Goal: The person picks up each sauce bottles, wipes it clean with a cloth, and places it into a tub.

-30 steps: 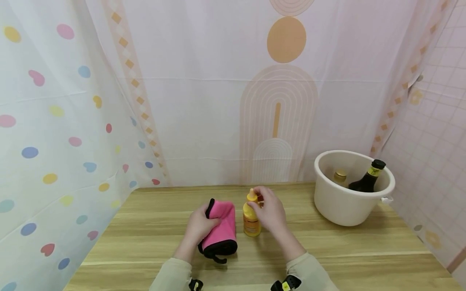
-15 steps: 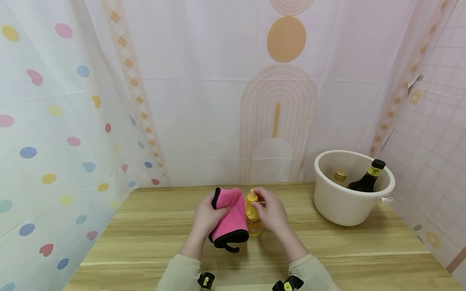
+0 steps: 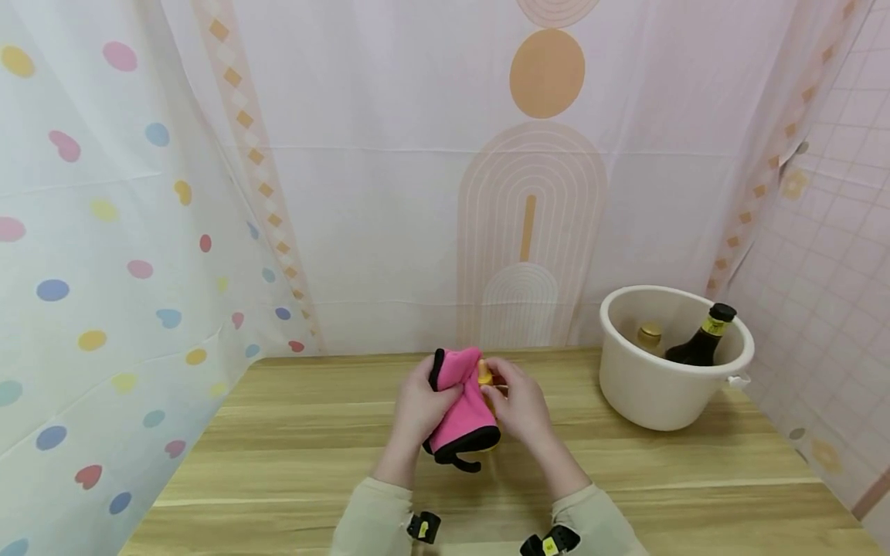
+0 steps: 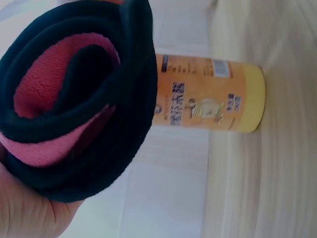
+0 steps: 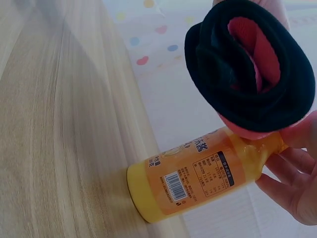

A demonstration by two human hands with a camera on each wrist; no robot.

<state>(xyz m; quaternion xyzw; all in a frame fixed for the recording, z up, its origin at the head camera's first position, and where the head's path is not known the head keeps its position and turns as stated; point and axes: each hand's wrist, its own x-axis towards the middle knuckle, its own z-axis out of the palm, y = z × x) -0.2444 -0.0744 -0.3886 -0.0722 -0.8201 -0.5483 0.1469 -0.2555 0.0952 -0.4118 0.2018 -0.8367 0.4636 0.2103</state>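
Observation:
My left hand grips a pink cloth with black edging, folded into a roll, a black loop hanging from its lower end. In the left wrist view the rolled end of the cloth fills the near side. My right hand pinches the neck of a yellow squeeze bottle with an orange label, which stands upright on the table. From the head, the cloth covers most of the bottle. The right wrist view shows the bottle with the cloth against its upper part and fingers around the neck.
A cream bucket stands at the back right of the wooden table. Inside it are a dark bottle with a black cap and something with a gold lid. Patterned curtains hang behind and at the sides.
My left hand has brought the cloth rightward and slightly back, from beside the bottle to in front of it and against it. My right hand has stayed at the bottle's neck.

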